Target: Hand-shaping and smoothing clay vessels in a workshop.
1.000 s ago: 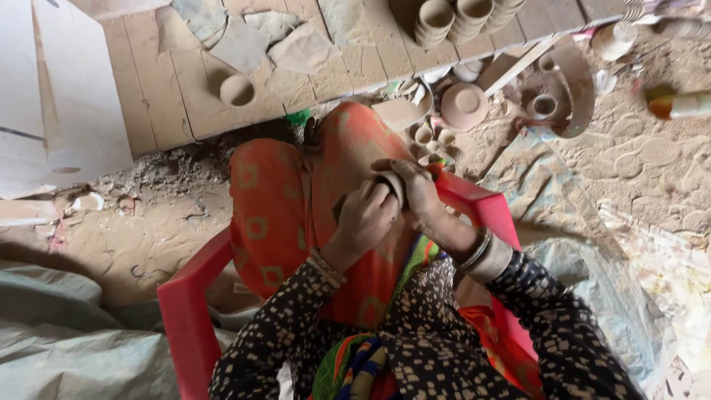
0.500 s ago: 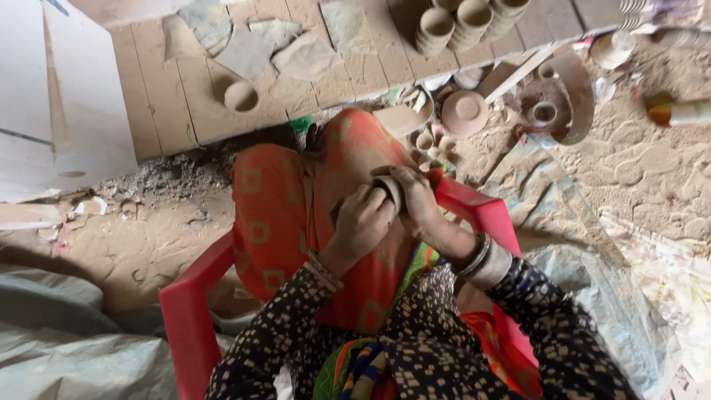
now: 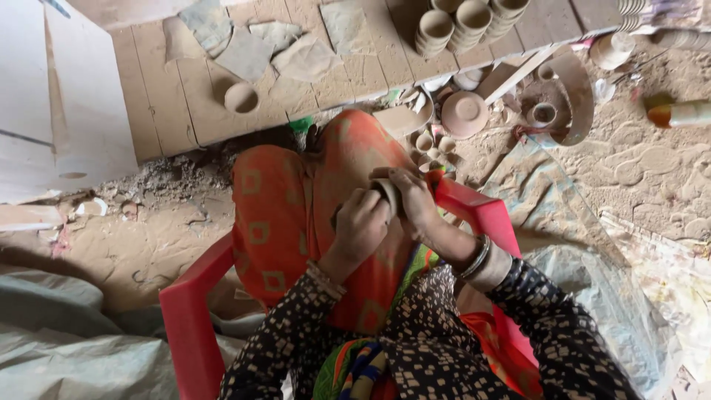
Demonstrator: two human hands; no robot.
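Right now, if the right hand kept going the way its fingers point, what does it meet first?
The right hand points left, its fingers wrapped on the small clay cup. Past the cup, the left hand is likely next; depth is unclear.

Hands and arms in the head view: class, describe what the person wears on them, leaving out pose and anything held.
Both arms wear long dark sleeves with a pale speckled print. The left hand has a thin bangle at the wrist; the right hand has several metal bangles. Both hands are bare and ungloved, dusted with clay.
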